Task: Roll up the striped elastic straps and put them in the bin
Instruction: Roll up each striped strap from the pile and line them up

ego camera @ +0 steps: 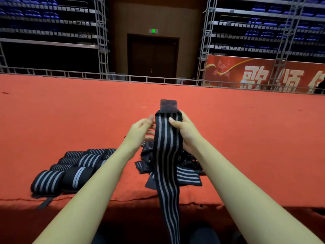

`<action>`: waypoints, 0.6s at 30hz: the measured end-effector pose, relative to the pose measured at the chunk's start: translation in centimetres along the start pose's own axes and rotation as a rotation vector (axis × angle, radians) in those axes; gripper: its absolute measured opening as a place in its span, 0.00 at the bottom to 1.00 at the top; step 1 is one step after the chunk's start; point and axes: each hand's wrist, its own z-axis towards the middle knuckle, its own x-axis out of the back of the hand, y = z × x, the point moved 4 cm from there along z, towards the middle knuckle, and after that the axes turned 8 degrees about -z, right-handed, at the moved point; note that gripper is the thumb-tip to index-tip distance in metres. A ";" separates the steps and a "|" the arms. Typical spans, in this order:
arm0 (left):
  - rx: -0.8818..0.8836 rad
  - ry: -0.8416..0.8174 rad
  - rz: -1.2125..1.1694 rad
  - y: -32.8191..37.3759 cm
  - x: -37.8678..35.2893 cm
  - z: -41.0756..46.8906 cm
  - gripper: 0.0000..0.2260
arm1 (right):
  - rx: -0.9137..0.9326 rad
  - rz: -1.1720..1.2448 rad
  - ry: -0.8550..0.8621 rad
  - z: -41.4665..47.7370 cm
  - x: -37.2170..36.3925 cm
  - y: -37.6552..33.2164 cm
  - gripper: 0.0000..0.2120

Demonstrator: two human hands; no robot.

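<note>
the lower end of the striped strap (167, 155) runs out of the bottom of the view between the forearms, so its full length cannot be seen, and the part behind the right hand (184, 131) is covered by the palm. the tips of the left hand (140, 131) slip behind the strap's left edge, so whether they touch it cannot be told. the strap hangs upright in the middle of the view, long axis running from far to near, with its dark tab end (168, 105) pointing up and away. the right thumb presses on the striped front face near the top while the other fingers curl round the back, pinching it. the left fingers are straight and loosely spread, thumb raised apart from the fabric. on the red carpet (246, 138) below, rolled straps (70, 166) lie in rows to the near left, and a loose heap (186, 171) sits just behind the hanging strap.
</note>
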 end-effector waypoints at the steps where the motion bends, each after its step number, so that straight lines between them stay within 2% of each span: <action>1: 0.000 0.001 0.023 -0.4 0.0 0.2 0.13 | -0.013 0.000 -0.011 -0.4 -0.4 1.2 0.12; 4: -0.004 -0.005 0.129 -2.8 0.1 -0.1 0.08 | -0.086 -0.019 -0.034 -1.4 -1.4 4.9 0.13; 7: 0.046 -0.005 0.157 -6.5 1.6 -1.2 0.10 | -0.190 -0.108 -0.064 -2.6 -2.0 8.7 0.15; 10: 0.152 0.010 0.089 -10.0 3.0 -2.8 0.13 | -0.245 -0.159 -0.140 -3.7 -2.8 12.1 0.18; 13: 0.158 0.065 0.148 -12.3 4.6 -3.6 0.15 | -0.281 -0.236 -0.241 -4.3 -4.2 14.7 0.19; 15: 0.172 0.097 0.187 -13.4 5.7 -3.5 0.19 | -0.204 -0.481 -0.230 -3.5 -4.6 16.1 0.21; 18: 0.203 0.108 0.227 -14.8 6.6 -3.0 0.27 | 0.088 -0.896 -0.062 -1.2 -3.7 16.4 0.23</action>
